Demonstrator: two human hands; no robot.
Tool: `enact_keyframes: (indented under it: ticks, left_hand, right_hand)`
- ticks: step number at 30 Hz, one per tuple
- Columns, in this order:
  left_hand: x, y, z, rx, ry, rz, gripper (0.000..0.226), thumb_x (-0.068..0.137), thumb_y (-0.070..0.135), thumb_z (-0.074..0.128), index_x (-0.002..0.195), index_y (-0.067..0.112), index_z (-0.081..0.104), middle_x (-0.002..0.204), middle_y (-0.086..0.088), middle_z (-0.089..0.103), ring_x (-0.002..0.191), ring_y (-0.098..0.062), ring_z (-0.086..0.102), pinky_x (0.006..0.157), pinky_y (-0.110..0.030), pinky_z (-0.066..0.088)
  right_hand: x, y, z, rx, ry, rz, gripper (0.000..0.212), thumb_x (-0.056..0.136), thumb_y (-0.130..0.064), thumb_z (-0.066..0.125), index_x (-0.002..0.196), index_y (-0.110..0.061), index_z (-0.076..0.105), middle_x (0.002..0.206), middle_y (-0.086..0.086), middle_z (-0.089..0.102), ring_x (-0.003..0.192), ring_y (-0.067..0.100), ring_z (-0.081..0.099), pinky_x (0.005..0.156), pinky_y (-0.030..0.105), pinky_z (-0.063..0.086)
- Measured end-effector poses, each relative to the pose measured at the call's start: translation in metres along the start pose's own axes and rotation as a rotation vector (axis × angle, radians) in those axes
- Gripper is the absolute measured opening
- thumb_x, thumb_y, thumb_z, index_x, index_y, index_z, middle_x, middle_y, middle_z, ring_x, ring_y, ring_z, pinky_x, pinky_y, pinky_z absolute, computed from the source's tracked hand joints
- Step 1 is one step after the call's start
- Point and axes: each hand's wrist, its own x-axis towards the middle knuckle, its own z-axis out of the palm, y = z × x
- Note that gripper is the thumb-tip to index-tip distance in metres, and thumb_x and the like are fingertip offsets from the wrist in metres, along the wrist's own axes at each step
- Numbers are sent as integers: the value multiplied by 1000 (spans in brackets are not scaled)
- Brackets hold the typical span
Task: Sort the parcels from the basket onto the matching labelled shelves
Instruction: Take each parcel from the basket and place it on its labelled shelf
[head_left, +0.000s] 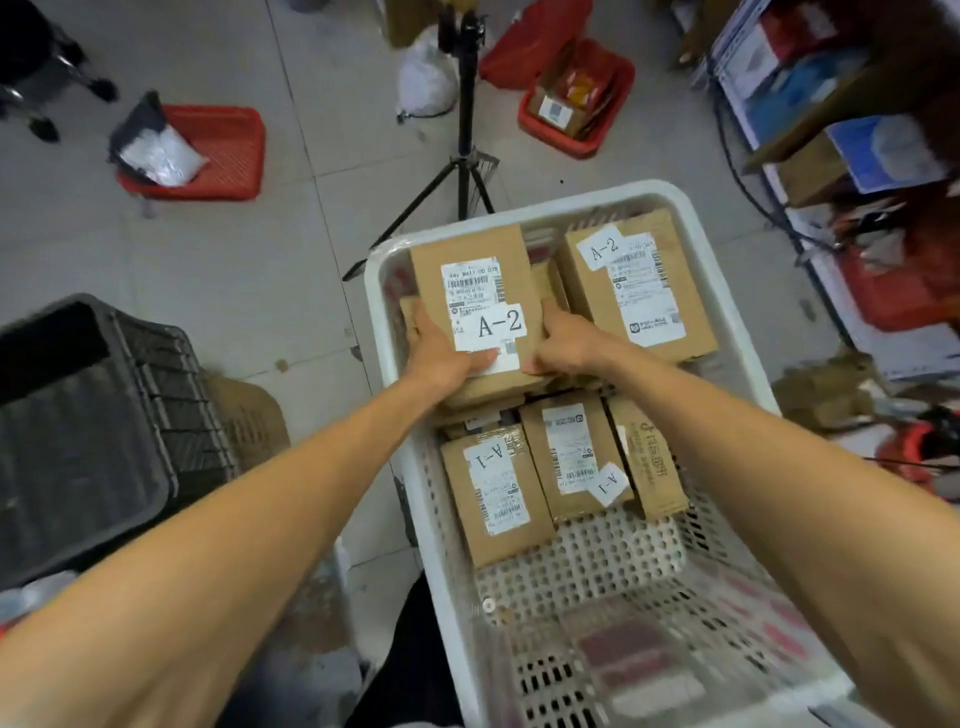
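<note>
Basket (737, 332) white | L hand (447, 358) + R hand (563, 343) gripping A-2 parcel (470, 312) by its sides

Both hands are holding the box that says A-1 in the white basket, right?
Not quite. In the head view, the left hand and right hand hold a box labelled A-2, not A-1. It is in the white basket.

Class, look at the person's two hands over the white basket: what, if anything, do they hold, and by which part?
Both hands hold the A-2 parcel: left hand at its near-left edge, right hand at its near-right edge.
</note>
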Motion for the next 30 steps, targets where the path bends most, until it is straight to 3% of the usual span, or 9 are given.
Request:
enact_keyframes:
  ticks: [2, 3, 6, 9, 15, 19, 24, 27, 30]
  left_hand:
    - [5, -3, -1, -51, 28, 27, 114, 62, 11, 87, 147, 12, 11, 143, -5, 40, 133, -22, 39, 115, -39, 28]
    - [8, -6, -1, -75, 29, 30, 116, 62, 7, 86, 148, 14, 9, 143, -3, 40, 133, -21, 38, 115, -40, 28]
    - [17, -15, 3, -161, 27, 10, 125, 60, 1, 86, 150, 18, 1, 145, 0, 41, 134, -18, 37, 116, -42, 28]
    - [19, -19, 6, -259, 6, -12, 128, 59, -5, 84, 150, 28, 1, 144, 3, 45, 133, -15, 39, 115, -44, 30]
    - [1, -21, 0, -310, -57, 31, 131, 59, -6, 83, 151, 32, -2, 137, 10, 49, 128, -12, 44, 113, -43, 33]
    - [-29, -21, 2, -336, -69, 83, 126, 55, -9, 85, 149, 27, 10, 124, 11, 57, 120, -11, 51, 110, -42, 38]
    - [-84, -10, 5, -338, -73, 178, 136, 37, 13, 90, 147, 37, 13, 131, 8, 56, 124, -13, 51, 106, -43, 43]
    - [-127, 8, 3, -310, -72, 299, 134, 38, 16, 91, 145, 35, 13, 132, 6, 55, 125, -12, 50, 106, -43, 43]
    - [-173, 27, 2, -245, -59, 429, 126, 41, 20, 90, 141, 28, 13, 132, 2, 55, 123, -12, 53, 103, -42, 45]
  right_hand:
    - [10, -2, -1, 141, 36, -20, 94, 73, 3, 67, 150, -16, 15, 119, 4, 58, 103, 19, 55, 75, 23, 49]
    - [14, -3, -1, 211, 34, -27, 104, 68, 5, 70, 150, -20, 13, 122, 1, 58, 109, 19, 55, 83, 26, 51]
    - [25, 3, 10, 366, 17, -83, 128, 51, -15, 87, 151, -36, 10, 142, -5, 49, 130, 18, 44, 112, 41, 33]
    - [34, 19, 18, 459, 2, -99, 135, 42, -28, 91, 148, -48, 10, 144, -11, 47, 131, 14, 44, 113, 45, 32]
    - [6, 9, 4, 464, -66, -98, 134, 52, -16, 90, 152, -41, 4, 141, -6, 49, 128, 15, 47, 113, 44, 34]
    - [-23, 15, 3, 430, -80, -156, 135, 56, -9, 90, 151, -44, 0, 138, -9, 49, 128, 12, 45, 113, 41, 32]
    - [-83, 23, -1, 415, -44, -264, 133, 65, -1, 83, 152, -34, -11, 146, -4, 40, 125, 8, 39, 110, 29, 29]
    - [-123, 24, -13, 391, -41, -362, 134, 66, -4, 84, 152, -31, -14, 149, -1, 37, 132, 14, 38, 113, 34, 31]
    - [-167, 24, -22, 412, -10, -515, 130, 66, 4, 82, 153, -26, -11, 151, -2, 32, 132, 11, 37, 94, 10, 40]
